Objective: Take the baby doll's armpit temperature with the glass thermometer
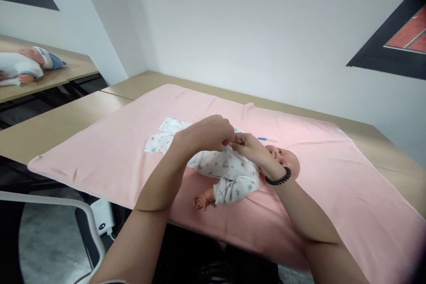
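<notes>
Pink blanket over a wood-tone table; bald baby doll lies on it abt mid, head to R, legs to L, in a white printed baby outfit. Person's L hand & R hand are tog. over the doll's chest, fingers curled, tips meeting; cloth peaks up right under them. Grip itself is hidden, can't tell if either is clamped on fabric. Black beaded bracelet on R wrist. Doll's bare hand sticks out of the near sleeve, palm on blanket or just above, unclear. Slim blue-ended stick lies just beyond R hand, nr doll's head.
</notes>
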A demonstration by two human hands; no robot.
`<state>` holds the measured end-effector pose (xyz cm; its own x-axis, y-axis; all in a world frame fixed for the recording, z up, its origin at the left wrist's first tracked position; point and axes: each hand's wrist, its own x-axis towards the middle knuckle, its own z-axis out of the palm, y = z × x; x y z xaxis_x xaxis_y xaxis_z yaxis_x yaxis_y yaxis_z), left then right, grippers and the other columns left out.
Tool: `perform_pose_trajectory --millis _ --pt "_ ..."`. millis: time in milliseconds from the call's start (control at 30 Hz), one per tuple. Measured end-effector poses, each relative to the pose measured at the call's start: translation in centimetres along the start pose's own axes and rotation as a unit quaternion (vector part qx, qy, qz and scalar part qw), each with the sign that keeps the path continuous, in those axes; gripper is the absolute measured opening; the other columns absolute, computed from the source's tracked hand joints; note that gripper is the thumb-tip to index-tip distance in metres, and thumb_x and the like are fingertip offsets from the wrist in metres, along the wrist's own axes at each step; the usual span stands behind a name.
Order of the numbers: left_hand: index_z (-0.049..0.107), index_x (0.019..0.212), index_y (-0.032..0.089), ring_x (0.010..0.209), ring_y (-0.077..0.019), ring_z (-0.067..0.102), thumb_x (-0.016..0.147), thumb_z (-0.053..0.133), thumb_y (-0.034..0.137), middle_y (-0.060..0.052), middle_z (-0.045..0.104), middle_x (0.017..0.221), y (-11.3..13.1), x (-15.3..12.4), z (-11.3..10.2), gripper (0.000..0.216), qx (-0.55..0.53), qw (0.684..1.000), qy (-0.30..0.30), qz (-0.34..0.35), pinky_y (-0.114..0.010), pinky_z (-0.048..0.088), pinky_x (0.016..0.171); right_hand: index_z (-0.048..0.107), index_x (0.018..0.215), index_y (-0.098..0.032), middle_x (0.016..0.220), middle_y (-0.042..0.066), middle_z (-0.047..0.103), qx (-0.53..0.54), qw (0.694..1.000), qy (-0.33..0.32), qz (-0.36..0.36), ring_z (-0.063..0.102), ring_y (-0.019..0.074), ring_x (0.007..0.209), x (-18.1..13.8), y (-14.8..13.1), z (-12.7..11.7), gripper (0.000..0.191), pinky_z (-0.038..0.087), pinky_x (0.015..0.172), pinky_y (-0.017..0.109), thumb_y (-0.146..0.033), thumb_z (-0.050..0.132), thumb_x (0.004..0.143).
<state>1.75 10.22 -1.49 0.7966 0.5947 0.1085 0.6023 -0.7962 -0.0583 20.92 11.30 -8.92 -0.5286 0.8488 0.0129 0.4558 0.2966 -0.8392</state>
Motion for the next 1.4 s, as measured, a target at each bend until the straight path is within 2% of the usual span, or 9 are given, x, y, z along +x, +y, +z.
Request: perform_pose_trajectory --millis 133,367,467,600,833,1000,1133,1233,1400 --pt "0.038 0.051 0.018 0.052 -0.0122 0.023 0.069 0.054 0.003 0.003 0.036 0.049 0.2 0.1 -0.2 0.029 0.018 1.000 -0.010 -0.014 -0.032 0.026 0.059 0.066 0.092 -0.019 0.075 0.002 0.066 0.032 0.999 -0.006 0.018 0.056 0.0162 0.065 0.0 0.3 0.3 0.027 0.044 0.060 0.029 -0.044 0.058 0.092" --pt "0.041 0.055 0.018 0.055 -0.0129 0.027 0.070 0.054 0.003 0.002 0.041 0.052 1.3 -0.1 -0.2 0.025 -0.048 0.998 -0.031 0.032 -0.033 0.030 0.066 0.057 0.084 -0.020 0.076 -0.001 0.062 0.281 0.957 0.063 0.022 0.055 0.0140 0.068 0.5 1.0 -0.3 0.039 0.044 0.063 0.028 -0.054 0.075 0.080" --pt "0.045 0.059 0.018 0.056 -0.0127 0.032 0.073 0.053 0.003 0.003 0.045 0.054 2.3 -0.8 -0.6 0.022 -0.061 0.997 -0.020 0.032 -0.033 0.033 0.071 0.061 0.096 -0.020 0.094 0.004 0.068 0.214 0.975 0.060 -0.002 0.063 0.0175 0.083 0.0 0.7 -1.5 0.034 0.048 0.074 0.031 -0.051 0.070 0.087" --pt "0.055 0.072 0.019 0.063 -0.0147 0.046 0.080 0.053 0.008 0.001 0.057 0.068 2.4 -2.2 -1.4 0.014 -0.081 0.995 -0.045 -0.034 -0.031 0.033 0.068 0.058 0.122 -0.025 0.134 0.006 0.061 -0.051 0.993 0.077 -0.067 0.058 0.0235 0.120 -2.0 -0.5 -3.5 0.034 0.046 0.098 0.039 -0.032 0.067 0.090" --pt "0.053 0.076 0.020 0.060 -0.0139 0.045 0.089 0.050 0.017 0.000 0.056 0.070 1.9 -3.1 -1.8 0.013 -0.110 0.986 -0.093 -0.082 -0.030 0.028 0.059 0.061 0.126 -0.028 0.123 0.003 0.067 -0.254 0.953 -0.137 -0.092 0.061 0.0234 0.111 -5.0 -2.2 -4.5 0.031 0.045 0.089 0.036 -0.036 0.061 0.095" --pt "0.055 0.085 0.022 0.064 -0.0143 0.048 0.088 0.051 0.016 0.001 0.057 0.072 2.2 -3.1 -2.0 0.008 -0.112 0.986 -0.101 -0.066 -0.029 0.030 0.059 0.059 0.088 -0.021 0.086 0.001 0.063 -0.336 0.924 -0.164 -0.078 0.055 0.0176 0.077 -5.1 -2.2 -4.5 0.015 0.035 0.066 0.031 -0.035 0.059 0.093" --pt "0.055 0.084 0.022 0.065 -0.0142 0.049 0.089 0.053 0.018 0.002 0.059 0.073 3.1 -3.4 -2.1 0.007 -0.125 0.984 -0.123 -0.005 -0.029 0.032 0.060 0.058 0.084 -0.020 0.086 0.001 0.064 -0.346 0.899 -0.239 -0.120 0.057 0.0174 0.079 -5.7 -2.4 -5.2 0.007 0.035 0.066 0.030 -0.026 0.061 0.087" --pt "0.054 0.083 0.022 0.066 -0.0146 0.050 0.086 0.054 0.013 0.002 0.060 0.074 3.8 -3.9 -2.2 0.010 -0.126 0.982 -0.139 0.029 -0.029 0.032 0.060 0.063 0.100 -0.022 0.096 0.001 0.069 -0.322 0.896 -0.275 -0.131 0.062 0.0187 0.085 -5.9 -2.3 -5.4 0.011 0.040 0.071 0.031 -0.027 0.060 0.090" --pt "0.053 0.084 0.022 0.065 -0.0145 0.051 0.083 0.051 0.007 0.002 0.060 0.074 3.9 -4.4 -2.5 0.016 -0.148 0.979 -0.127 0.062 -0.028 0.034 0.061 0.050 0.147 -0.026 0.127 0.004 0.068 -0.246 0.892 -0.345 -0.160 0.064 0.0213 0.108 -5.4 -1.4 -5.4 0.055 0.046 0.087 0.032 -0.025 0.062 0.094"
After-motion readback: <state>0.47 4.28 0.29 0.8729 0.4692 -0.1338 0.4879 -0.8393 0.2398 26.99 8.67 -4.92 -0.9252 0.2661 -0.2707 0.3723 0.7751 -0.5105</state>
